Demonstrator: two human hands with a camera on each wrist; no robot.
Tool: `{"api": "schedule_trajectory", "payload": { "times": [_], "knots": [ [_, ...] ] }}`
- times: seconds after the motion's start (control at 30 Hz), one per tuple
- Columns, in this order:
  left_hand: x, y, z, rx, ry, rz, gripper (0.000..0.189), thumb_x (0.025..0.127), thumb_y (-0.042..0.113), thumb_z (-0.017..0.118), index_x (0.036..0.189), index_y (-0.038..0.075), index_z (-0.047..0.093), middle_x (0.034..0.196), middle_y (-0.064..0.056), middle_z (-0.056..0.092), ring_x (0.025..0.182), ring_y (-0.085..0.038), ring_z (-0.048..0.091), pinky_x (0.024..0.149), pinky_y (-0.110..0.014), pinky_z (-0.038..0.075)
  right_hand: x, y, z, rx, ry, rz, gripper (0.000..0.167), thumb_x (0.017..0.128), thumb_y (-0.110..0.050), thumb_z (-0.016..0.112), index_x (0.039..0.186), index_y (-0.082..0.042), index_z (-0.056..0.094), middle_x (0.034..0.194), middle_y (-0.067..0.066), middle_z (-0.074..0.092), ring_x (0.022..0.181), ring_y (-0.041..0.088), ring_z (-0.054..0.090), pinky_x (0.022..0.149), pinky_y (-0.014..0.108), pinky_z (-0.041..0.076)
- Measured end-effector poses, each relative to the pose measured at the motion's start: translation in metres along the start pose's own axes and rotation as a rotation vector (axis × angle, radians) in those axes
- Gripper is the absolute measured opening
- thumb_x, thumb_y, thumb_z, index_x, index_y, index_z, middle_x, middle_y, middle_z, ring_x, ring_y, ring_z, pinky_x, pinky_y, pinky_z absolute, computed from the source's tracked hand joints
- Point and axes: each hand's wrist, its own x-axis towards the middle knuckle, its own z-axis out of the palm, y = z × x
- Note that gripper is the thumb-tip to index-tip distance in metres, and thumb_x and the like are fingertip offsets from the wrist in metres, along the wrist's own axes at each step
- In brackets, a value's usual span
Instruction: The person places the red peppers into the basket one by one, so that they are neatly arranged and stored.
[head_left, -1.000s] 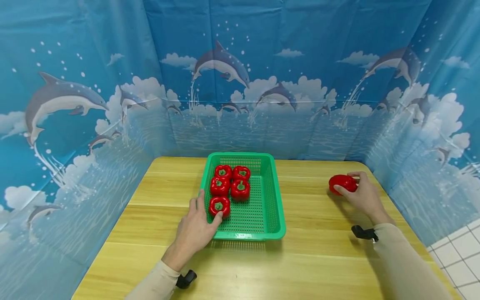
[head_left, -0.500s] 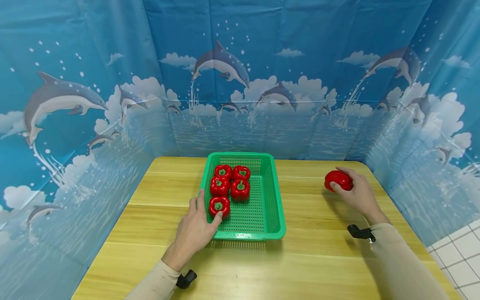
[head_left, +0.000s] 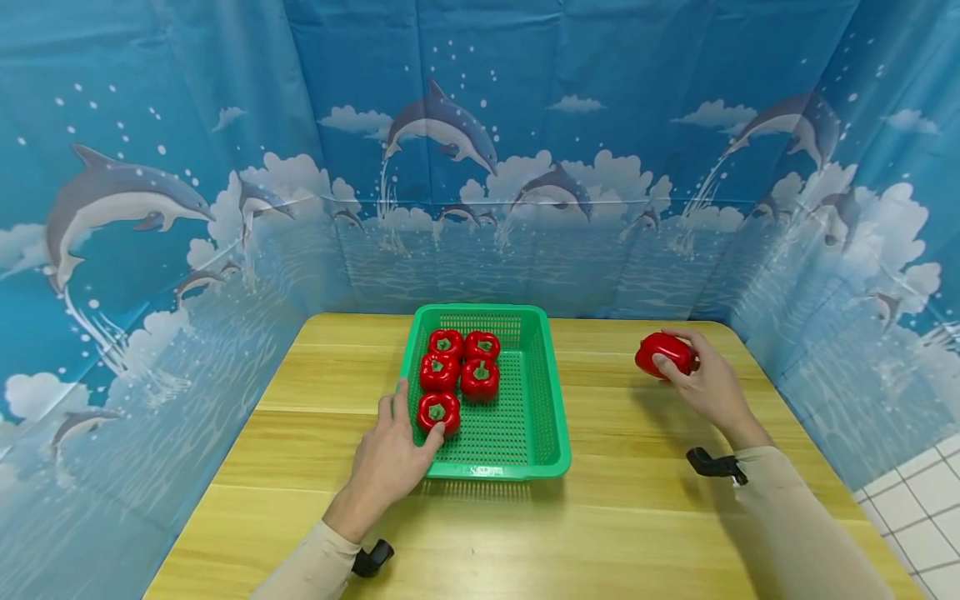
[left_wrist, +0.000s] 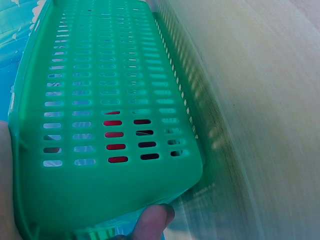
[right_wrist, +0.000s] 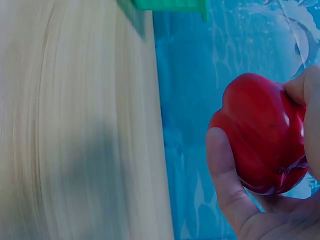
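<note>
In the head view my right hand point(head_left: 712, 385) holds a red bell pepper point(head_left: 663, 354) above the right side of the table, its shadow below it. The right wrist view shows fingers and thumb curled round this bell pepper point(right_wrist: 260, 130), with its stem end toward the palm. My left hand point(head_left: 393, 454) grips the near left corner of a green plastic basket point(head_left: 557, 400), thumb over the rim beside the nearest pepper. Several red bell peppers point(head_left: 480, 381) stand stem up along the basket's left side. From the left wrist, red shows through slots in the basket wall point(left_wrist: 90, 190).
The basket stands on a light wooden table point(head_left: 615, 500), which has rounded far corners. A blue curtain point(head_left: 480, 258) printed with dolphins hangs behind the table and at both sides. White tiles point(head_left: 918, 508) show at the lower right.
My right hand has carried the bell pepper left and a little upward in the head view. My left hand, the basket and its peppers have stayed in place.
</note>
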Motion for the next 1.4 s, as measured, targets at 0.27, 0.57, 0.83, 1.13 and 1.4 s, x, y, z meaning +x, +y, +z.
{"api": "schedule_trajectory", "payload": {
  "times": [0.27, 0.57, 0.83, 1.13, 1.4],
  "knots": [
    [0.000, 0.000, -0.001, -0.004, -0.001, -0.002, 0.104, 0.113, 0.052, 0.070, 0.186, 0.002, 0.017, 0.171, -0.032, 0.049, 0.058, -0.024, 0.055, 0.052, -0.034, 0.045, 0.000, -0.016, 0.001, 0.161, -0.069, 0.001, 0.071, 0.117, -0.032, 0.073, 0.174, -0.004, 0.042, 0.150, 0.035, 0.061, 0.091, -0.011, 0.070, 0.078, 0.021, 0.066],
    [-0.001, 0.001, -0.001, -0.006, 0.001, 0.004, 0.104, 0.112, 0.052, 0.070, 0.186, 0.001, 0.017, 0.170, -0.032, 0.049, 0.058, -0.023, 0.055, 0.051, -0.034, 0.045, 0.000, -0.034, 0.006, 0.167, -0.123, -0.100, 0.065, 0.117, -0.014, 0.071, 0.176, -0.004, 0.045, 0.161, 0.035, 0.056, 0.120, 0.031, 0.073, 0.081, 0.022, 0.067],
    [-0.001, 0.002, 0.000, -0.005, 0.003, -0.001, 0.106, 0.112, 0.054, 0.071, 0.186, 0.002, 0.016, 0.170, -0.032, 0.049, 0.055, -0.023, 0.052, 0.050, -0.034, 0.044, -0.003, -0.049, 0.007, 0.142, -0.121, -0.058, 0.068, 0.117, -0.026, 0.073, 0.174, -0.005, 0.044, 0.162, 0.035, 0.053, 0.121, 0.052, 0.072, 0.079, 0.020, 0.062],
    [0.000, 0.002, 0.000, -0.003, -0.005, -0.006, 0.108, 0.112, 0.056, 0.070, 0.187, 0.002, 0.014, 0.171, -0.031, 0.048, 0.055, -0.023, 0.053, 0.050, -0.034, 0.044, -0.007, -0.060, 0.012, 0.213, -0.119, -0.054, 0.073, 0.113, -0.027, 0.079, 0.171, -0.005, 0.041, 0.163, 0.033, 0.052, 0.130, 0.059, 0.072, 0.084, 0.025, 0.067],
    [0.000, 0.002, -0.001, -0.007, -0.004, -0.007, 0.108, 0.112, 0.056, 0.070, 0.187, 0.002, 0.014, 0.171, -0.031, 0.048, 0.053, -0.022, 0.050, 0.049, -0.034, 0.043, -0.012, -0.075, 0.019, 0.288, -0.123, -0.032, 0.076, 0.108, -0.026, 0.086, 0.166, -0.005, 0.041, 0.163, 0.027, 0.052, 0.136, 0.056, 0.073, 0.092, 0.017, 0.063]
  ]
}}
